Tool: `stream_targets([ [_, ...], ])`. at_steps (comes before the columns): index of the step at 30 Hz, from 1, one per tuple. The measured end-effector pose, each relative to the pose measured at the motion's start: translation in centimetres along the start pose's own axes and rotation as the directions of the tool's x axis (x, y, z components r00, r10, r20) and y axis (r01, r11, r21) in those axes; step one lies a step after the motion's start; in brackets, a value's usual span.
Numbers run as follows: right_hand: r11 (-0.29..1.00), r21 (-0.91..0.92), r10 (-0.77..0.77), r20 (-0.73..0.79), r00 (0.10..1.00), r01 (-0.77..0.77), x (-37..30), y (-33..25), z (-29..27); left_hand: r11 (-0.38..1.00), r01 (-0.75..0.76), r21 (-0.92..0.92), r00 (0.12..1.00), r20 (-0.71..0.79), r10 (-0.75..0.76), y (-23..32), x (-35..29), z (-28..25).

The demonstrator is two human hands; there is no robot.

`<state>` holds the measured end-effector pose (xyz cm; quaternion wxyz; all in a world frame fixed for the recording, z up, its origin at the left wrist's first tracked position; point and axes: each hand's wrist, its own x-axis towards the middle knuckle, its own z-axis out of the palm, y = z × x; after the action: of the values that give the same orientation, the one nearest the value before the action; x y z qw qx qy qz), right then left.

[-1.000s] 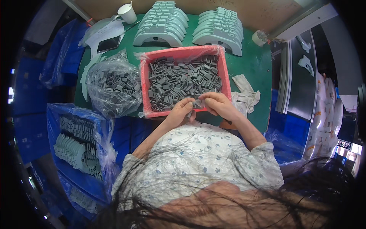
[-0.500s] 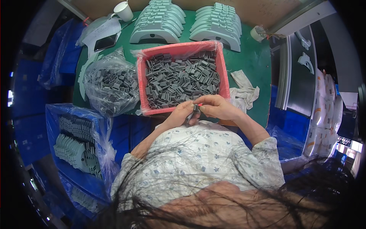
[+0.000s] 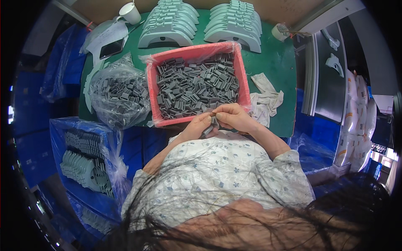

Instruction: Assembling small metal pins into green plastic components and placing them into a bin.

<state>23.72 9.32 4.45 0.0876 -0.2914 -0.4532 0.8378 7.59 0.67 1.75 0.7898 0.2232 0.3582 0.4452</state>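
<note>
Just in front of my body, at the near edge of a red bin (image 3: 178, 121), my two hands meet. My left hand (image 3: 196, 127) is closed around a small grey plastic clip (image 3: 212, 124). The fingertips of my right hand (image 3: 235, 117) pinch at the upper end of the same clip, and they partly cover it. Whether a second small part sits between the fingers cannot be made out. The plastic-lined bin is heaped with grey plastic clips (image 3: 197, 85). More of them fill a clear plastic bag (image 3: 119, 94) left of the bin.
Two stacks of pale green curved parts (image 3: 165, 39) (image 3: 234, 35) stand at the back of the green table (image 3: 278, 56). A white mug (image 3: 130, 14), a phone (image 3: 112, 48) and paper lie far left. White gloves (image 3: 266, 98) lie right. A blue crate (image 3: 83, 125) stands lower left.
The red piece that showed at my right fingertips is no longer visible. My hands stay together on the clip; the whole view has shifted slightly.
</note>
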Motion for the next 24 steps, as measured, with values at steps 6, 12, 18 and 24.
stream_targets([
  [6, 0.998, -0.002, 0.067, 0.062, 0.996, -0.067, -1.0, -1.5, 0.0, 0.999, -0.023, -0.032, 0.989, 0.143, 0.027, -0.4, 0.3, -1.3],
  [12, 0.997, -0.062, 0.057, 0.075, 0.996, -0.052, -1.0, -1.5, 0.1, 0.995, 0.003, -0.097, 0.993, 0.117, 0.008, -0.3, 0.1, -0.8],
  [18, 0.998, -0.054, 0.021, 0.056, 0.998, -0.018, -1.2, -1.1, 0.6, 0.994, 0.016, -0.110, 0.992, 0.129, -0.002, -0.4, -0.1, -0.5],
  [24, 0.999, 0.038, 0.016, -0.035, 0.999, -0.014, -0.6, 0.3, 0.5, 0.995, -0.030, -0.094, 0.992, 0.120, 0.041, -0.6, 0.1, -0.5],
])
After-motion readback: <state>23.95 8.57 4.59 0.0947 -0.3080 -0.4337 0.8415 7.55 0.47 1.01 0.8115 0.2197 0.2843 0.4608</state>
